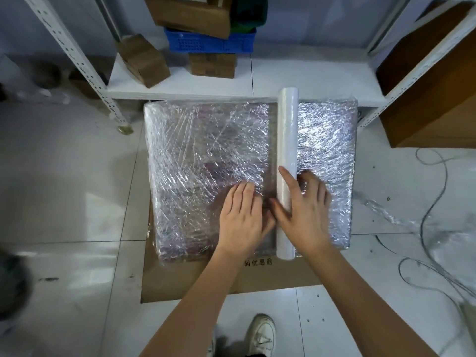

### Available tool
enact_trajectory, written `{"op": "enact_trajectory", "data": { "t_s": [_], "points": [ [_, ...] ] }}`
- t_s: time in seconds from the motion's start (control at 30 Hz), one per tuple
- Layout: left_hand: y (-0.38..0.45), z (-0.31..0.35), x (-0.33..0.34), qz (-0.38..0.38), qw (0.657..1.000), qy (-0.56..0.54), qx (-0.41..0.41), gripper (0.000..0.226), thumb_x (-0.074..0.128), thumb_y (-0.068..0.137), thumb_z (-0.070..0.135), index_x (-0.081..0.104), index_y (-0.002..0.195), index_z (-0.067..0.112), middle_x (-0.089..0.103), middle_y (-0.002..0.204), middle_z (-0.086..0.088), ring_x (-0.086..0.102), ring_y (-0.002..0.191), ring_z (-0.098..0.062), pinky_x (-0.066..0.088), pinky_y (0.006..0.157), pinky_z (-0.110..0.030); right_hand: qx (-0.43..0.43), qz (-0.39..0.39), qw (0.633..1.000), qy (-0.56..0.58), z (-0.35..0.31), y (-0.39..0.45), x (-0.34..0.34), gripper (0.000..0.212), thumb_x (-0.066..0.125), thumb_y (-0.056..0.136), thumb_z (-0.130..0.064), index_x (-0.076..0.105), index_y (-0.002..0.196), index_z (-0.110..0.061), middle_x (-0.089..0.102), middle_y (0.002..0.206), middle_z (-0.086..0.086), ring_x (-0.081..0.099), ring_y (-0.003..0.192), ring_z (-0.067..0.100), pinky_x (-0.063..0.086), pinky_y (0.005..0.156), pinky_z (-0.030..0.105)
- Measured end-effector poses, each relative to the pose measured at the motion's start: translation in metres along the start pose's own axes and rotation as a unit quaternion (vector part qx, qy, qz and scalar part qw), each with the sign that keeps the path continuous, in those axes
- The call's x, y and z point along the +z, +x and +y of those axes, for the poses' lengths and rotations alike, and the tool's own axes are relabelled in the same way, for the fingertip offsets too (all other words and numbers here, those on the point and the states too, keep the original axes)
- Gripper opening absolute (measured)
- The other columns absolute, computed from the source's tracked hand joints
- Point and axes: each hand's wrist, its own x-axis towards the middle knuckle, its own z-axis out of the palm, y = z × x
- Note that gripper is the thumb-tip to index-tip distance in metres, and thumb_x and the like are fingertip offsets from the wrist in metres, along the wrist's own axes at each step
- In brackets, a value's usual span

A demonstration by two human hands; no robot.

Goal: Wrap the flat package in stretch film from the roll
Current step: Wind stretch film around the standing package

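A large flat square package (206, 155), covered in crinkled clear stretch film, lies on a sheet of brown cardboard (206, 279) on the floor. A white roll of stretch film (288, 140) lies lengthwise on the package, right of its middle. My right hand (301, 210) lies over the near part of the roll, thumb on its left side, fingers on its right. My left hand (242, 217) presses flat on the film just left of the roll, fingers together and holding nothing.
A white metal shelf rack (180, 86) stands behind the package, with small cardboard boxes (144, 60) and a blue crate (210, 41). A big brown box (432, 99) is at right. Cables (432, 202) and film scraps lie on the floor at right. My shoe (260, 333) is below.
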Motion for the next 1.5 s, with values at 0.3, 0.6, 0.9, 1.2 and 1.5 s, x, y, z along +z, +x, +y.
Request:
{"op": "enact_trajectory", "data": {
  "t_s": [0.3,0.6,0.9,1.2,1.5],
  "points": [
    [-0.010,0.013,0.023,-0.077,0.997,-0.001,-0.010,0.055,0.017,0.102,0.029,0.025,0.146,-0.003,0.023,0.154,-0.014,0.023,0.143,-0.028,0.013,0.120,-0.045,-0.032,0.006,0.997,-0.074,0.014,-0.005,0.002,0.050,0.045,0.089,-0.039,0.039,0.137,-0.025,0.054,0.113,0.019,0.043,0.100,0.028,0.031,0.083,0.041],
    [-0.011,0.024,0.003,-0.018,0.997,-0.056,-0.041,0.054,0.039,0.093,0.029,0.046,0.136,-0.003,0.042,0.145,-0.016,0.031,0.140,-0.028,0.016,0.119,-0.044,-0.016,-0.054,0.998,-0.030,0.020,-0.021,-0.008,0.037,0.037,0.086,-0.030,0.053,0.120,-0.026,0.054,0.115,0.020,0.055,0.097,0.036,0.049,0.079,0.043],
    [-0.013,0.028,0.035,-0.088,0.996,0.030,0.008,0.055,0.014,0.103,0.030,0.018,0.146,-0.003,0.020,0.155,-0.017,0.005,0.147,-0.026,0.010,0.120,-0.041,-0.013,-0.057,0.998,-0.029,0.020,-0.005,-0.010,0.041,0.033,0.086,-0.027,0.063,0.114,-0.026,0.055,0.120,0.021,0.058,0.098,0.038,0.050,0.082,0.045],
    [-0.016,0.031,0.030,-0.094,0.995,0.021,0.004,0.056,0.015,0.102,0.032,0.025,0.145,-0.003,0.025,0.153,-0.017,0.017,0.145,-0.028,0.013,0.120,-0.042,-0.064,-0.039,0.996,-0.042,0.046,-0.004,-0.011,0.030,0.047,0.084,-0.037,0.056,0.110,-0.027,0.052,0.115,0.018,0.055,0.097,0.034,0.046,0.079,0.042],
    [0.015,0.031,0.005,-0.078,0.997,0.008,-0.019,0.054,0.031,0.097,0.033,0.049,0.135,0.000,0.046,0.143,-0.017,0.041,0.134,-0.029,0.024,0.114,-0.041,0.000,-0.027,0.998,0.055,0.054,-0.012,-0.007,0.039,0.035,0.092,-0.033,0.043,0.131,-0.031,0.052,0.128,0.016,0.045,0.112,0.027,0.045,0.089,0.046]
  ]
}}
